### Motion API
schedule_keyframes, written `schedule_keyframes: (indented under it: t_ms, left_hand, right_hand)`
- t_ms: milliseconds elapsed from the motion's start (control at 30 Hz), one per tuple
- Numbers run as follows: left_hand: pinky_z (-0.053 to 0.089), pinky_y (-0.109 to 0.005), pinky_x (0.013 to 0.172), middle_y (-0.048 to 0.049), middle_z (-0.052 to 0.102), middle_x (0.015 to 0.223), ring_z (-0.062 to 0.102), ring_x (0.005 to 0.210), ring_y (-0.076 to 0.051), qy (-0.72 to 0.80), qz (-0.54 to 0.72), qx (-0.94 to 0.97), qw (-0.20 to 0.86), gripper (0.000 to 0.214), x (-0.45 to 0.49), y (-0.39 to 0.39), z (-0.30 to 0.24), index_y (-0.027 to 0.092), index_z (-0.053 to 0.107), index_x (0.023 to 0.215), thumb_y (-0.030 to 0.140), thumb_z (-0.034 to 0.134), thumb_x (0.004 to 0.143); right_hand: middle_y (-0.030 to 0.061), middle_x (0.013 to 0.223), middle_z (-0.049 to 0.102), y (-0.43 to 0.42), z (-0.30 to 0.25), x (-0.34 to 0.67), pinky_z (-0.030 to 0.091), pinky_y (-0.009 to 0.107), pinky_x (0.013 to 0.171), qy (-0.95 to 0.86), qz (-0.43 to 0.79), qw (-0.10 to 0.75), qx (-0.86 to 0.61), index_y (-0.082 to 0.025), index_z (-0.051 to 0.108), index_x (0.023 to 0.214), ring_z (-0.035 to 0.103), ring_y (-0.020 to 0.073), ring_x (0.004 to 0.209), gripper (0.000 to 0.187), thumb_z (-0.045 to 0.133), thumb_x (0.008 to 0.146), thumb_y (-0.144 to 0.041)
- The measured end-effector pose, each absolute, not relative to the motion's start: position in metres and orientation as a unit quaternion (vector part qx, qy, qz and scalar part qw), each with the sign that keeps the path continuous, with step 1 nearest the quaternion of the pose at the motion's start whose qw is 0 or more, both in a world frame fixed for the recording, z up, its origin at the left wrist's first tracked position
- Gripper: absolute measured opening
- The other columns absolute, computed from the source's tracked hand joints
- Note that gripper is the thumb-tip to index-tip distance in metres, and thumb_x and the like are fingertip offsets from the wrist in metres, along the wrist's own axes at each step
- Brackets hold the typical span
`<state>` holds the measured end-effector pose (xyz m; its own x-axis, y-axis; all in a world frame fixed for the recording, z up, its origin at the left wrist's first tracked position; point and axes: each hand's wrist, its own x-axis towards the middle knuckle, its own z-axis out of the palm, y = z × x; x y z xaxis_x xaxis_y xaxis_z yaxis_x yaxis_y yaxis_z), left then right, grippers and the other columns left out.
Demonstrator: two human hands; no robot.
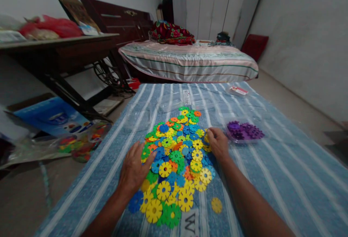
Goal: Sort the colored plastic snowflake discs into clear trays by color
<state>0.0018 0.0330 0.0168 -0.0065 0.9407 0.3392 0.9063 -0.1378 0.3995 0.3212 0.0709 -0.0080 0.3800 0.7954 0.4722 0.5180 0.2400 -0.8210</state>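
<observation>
A pile of discs (176, 157), flat plastic snowflake pieces in yellow, green, blue and orange, lies spread on a blue striped sheet (272, 164) right in front of the person. The left hand (134, 170) lies palm down on the pile's edge at about 8 o'clock, its fingers (148, 155) stretched out flat on the pieces and gripping nothing. The right hand (219, 144) sits at the pile's 3 o'clock edge with its fingers (210, 135) curled down into the discs. From here I cannot tell whether they have hold of one.

One loose yellow disc (216, 205) lies apart from the heap at about 5 o'clock. Just beyond the right hand, at 2 o'clock, a clear tray holds purple discs (244, 131) and nothing else. At 12 o'clock, touching the far end of the pile, lies a clear plastic cover (187, 102), and farther off at 1 o'clock a small packet with a red label (238, 91).

Down on the floor at 9 o'clock sit a clear bag of more coloured discs (81, 146) and a blue box (51, 119). Behind them stands a dark sewing table (59, 44) with bags piled on it. A striped bed (190, 62) stands across the far end of the room at 12 o'clock.
</observation>
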Motion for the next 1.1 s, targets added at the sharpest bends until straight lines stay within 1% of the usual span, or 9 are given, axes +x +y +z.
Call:
schedule_keyframes:
  t_ms: [100,267,367,467,600,733,933,1000,1100]
  left_hand:
    - [0.042,-0.053,0.113,-0.0161,0.058,0.139,0.052,0.133,-0.035,0.669,0.277,0.687,0.061,0.06,0.003,0.032,0.007,0.017,0.057,0.125,0.062,0.047,0.086]
    - [0.044,-0.05,0.112,-0.0144,0.058,0.14,0.053,0.132,-0.032,0.649,0.317,0.684,0.105,0.059,0.029,0.031,0.007,0.018,0.054,0.128,0.06,0.046,0.087]
    - [0.043,-0.049,0.114,-0.0153,0.057,0.14,0.053,0.133,-0.031,0.641,0.337,0.68,0.118,0.061,0.042,0.034,0.008,0.017,0.053,0.129,0.061,0.046,0.088]
    - [0.043,-0.049,0.114,-0.0135,0.059,0.138,0.054,0.131,-0.03,0.634,0.359,0.676,0.113,0.058,0.046,0.039,0.008,0.019,0.053,0.128,0.06,0.049,0.086]
    - [0.046,-0.05,0.111,-0.0115,0.064,0.13,0.058,0.127,-0.031,0.632,0.382,0.668,0.095,0.049,0.038,0.049,0.01,0.022,0.058,0.119,0.058,0.05,0.086]
    - [0.048,-0.051,0.108,-0.0107,0.069,0.119,0.063,0.117,-0.032,0.627,0.389,0.672,0.068,0.042,0.019,0.066,0.018,0.024,0.063,0.105,0.057,0.051,0.083]
    - [0.058,-0.049,0.091,-0.0093,0.074,0.101,0.07,0.095,-0.031,0.649,0.362,0.666,0.066,0.034,-0.006,0.086,0.019,0.025,0.064,0.088,0.055,0.049,0.08]
    - [0.057,-0.048,0.094,-0.0078,0.074,0.1,0.07,0.097,-0.031,0.642,0.364,0.673,0.054,0.032,-0.009,0.088,0.016,0.026,0.062,0.085,0.054,0.049,0.079]
    - [0.055,-0.05,0.099,-0.0004,0.073,0.094,0.068,0.102,-0.03,0.626,0.375,0.683,0.035,0.027,-0.009,0.089,0.011,0.029,0.059,0.081,0.054,0.049,0.078]
  right_hand:
    - [0.0074,0.085,0.071,0.071,-0.011,0.311,0.052,0.037,0.078,-0.577,0.15,0.533,-0.6,-0.019,0.07,0.085,0.065,0.0228,0.08,0.033,0.051,0.089,-0.046]
    - [0.0098,0.099,0.072,0.063,-0.008,0.279,0.053,0.038,0.089,-0.637,0.184,0.547,-0.511,-0.021,0.068,0.091,0.068,0.024,0.096,0.027,0.05,0.093,-0.04]
    - [0.0061,0.099,0.073,0.057,-0.002,0.266,0.055,0.034,0.089,-0.659,0.192,0.547,-0.479,-0.024,0.068,0.09,0.069,0.0214,0.096,0.023,0.051,0.094,-0.038]
    - [0.0025,0.093,0.074,0.053,0.004,0.262,0.057,0.031,0.083,-0.668,0.189,0.548,-0.467,-0.025,0.067,0.087,0.07,0.0191,0.09,0.021,0.051,0.094,-0.037]
    - [0.0008,0.079,0.07,0.051,0.009,0.262,0.054,0.03,0.072,-0.668,0.173,0.548,-0.472,-0.025,0.063,0.079,0.067,0.0175,0.075,0.024,0.049,0.095,-0.036]
    - [0.0014,0.07,0.065,0.051,0.01,0.266,0.05,0.03,0.068,-0.67,0.139,0.549,-0.48,-0.024,0.06,0.071,0.062,0.0173,0.068,0.028,0.046,0.094,-0.032]
    - [0.0041,0.075,0.068,0.045,0.028,0.289,0.049,0.03,0.07,-0.664,0.074,0.567,-0.481,-0.023,0.064,0.077,0.064,0.0177,0.072,0.025,0.047,0.095,-0.027]
    - [0.0043,0.075,0.069,0.039,0.038,0.301,0.05,0.03,0.069,-0.651,0.046,0.57,-0.499,-0.023,0.065,0.078,0.064,0.0181,0.072,0.024,0.048,0.096,-0.026]
    - [0.0061,0.081,0.071,0.027,0.049,0.325,0.051,0.032,0.073,-0.639,-0.008,0.563,-0.523,-0.023,0.066,0.082,0.066,0.0195,0.077,0.021,0.05,0.096,-0.024]
